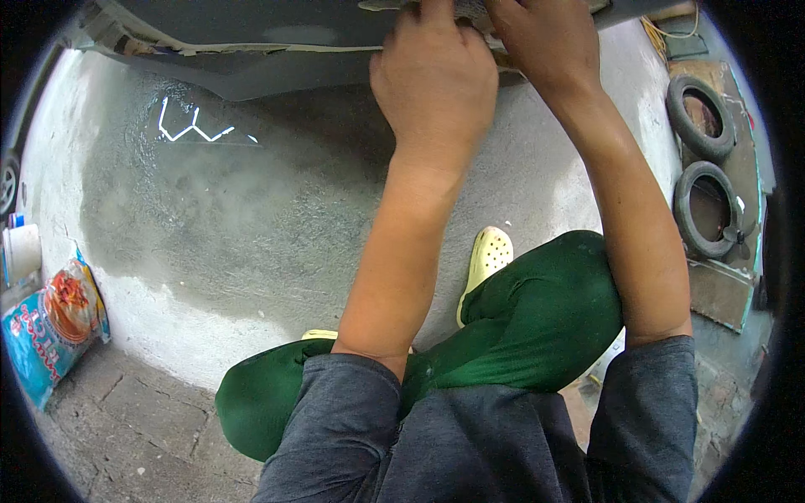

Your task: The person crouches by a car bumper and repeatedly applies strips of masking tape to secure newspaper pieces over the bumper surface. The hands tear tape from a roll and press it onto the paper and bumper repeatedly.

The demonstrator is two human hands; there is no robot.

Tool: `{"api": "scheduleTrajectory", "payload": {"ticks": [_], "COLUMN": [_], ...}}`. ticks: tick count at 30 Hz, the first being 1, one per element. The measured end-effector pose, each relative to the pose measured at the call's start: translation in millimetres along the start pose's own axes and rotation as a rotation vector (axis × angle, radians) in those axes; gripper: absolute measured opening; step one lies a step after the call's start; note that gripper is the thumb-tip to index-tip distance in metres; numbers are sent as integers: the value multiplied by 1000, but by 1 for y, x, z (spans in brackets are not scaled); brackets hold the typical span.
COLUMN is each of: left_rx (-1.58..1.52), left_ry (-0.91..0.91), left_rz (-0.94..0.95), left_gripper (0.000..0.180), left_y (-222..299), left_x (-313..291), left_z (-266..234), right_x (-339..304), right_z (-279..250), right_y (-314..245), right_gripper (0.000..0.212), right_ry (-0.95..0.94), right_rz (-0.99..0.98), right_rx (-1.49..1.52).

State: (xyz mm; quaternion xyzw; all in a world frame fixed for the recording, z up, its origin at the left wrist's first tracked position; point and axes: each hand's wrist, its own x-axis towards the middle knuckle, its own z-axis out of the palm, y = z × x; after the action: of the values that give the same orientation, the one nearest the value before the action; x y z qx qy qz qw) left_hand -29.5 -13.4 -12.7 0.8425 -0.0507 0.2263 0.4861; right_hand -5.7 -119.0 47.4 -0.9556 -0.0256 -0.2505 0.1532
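Observation:
My left hand (436, 88) reaches up to the lower edge of a grey curved panel (251, 32), which looks like a vehicle's bodywork. Its back faces up and its fingers curl at the edge; whatever they grip is hidden. Close beside it, my right hand (549, 46) is against the same edge, its fingers largely cut off by the top of the picture. A pale, ragged strip (285, 49) runs along the panel's edge, left of my hands. Dark grey sheeting (260, 75) hangs below that strip.
Wet grey concrete (251, 218) spreads beneath the panel, reflecting a zigzag of light. Two worn tyres (700, 117) lie on a board at the right. A blue printed sack (59, 323) and a white bucket (23, 253) stand at the left. Yellow clogs (490, 251) are on my feet.

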Motion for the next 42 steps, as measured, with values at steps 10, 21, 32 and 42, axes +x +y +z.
{"api": "scheduleTrajectory", "payload": {"ticks": [10,21,32,42], "left_rx": [79,-17,-464,-569], "left_ry": [-276,-279,508,495], "left_rz": [-8,-61,31,-18], "left_gripper": [73,59,20,37], "left_y": [-3,-12,-32,-11], "left_x": [8,11,-1,-15], "left_z": [-28,-21,32,52], "right_x": [-2,2,-18,-18], "right_z": [-22,-6,-27,2], "right_y": [-25,11,-14,28], "right_gripper": [45,44,25,54], "right_ry": [-261,-209,-340,-203], "right_rz": [388,209,62,-432], "right_rx": [251,294,193,-58]}}
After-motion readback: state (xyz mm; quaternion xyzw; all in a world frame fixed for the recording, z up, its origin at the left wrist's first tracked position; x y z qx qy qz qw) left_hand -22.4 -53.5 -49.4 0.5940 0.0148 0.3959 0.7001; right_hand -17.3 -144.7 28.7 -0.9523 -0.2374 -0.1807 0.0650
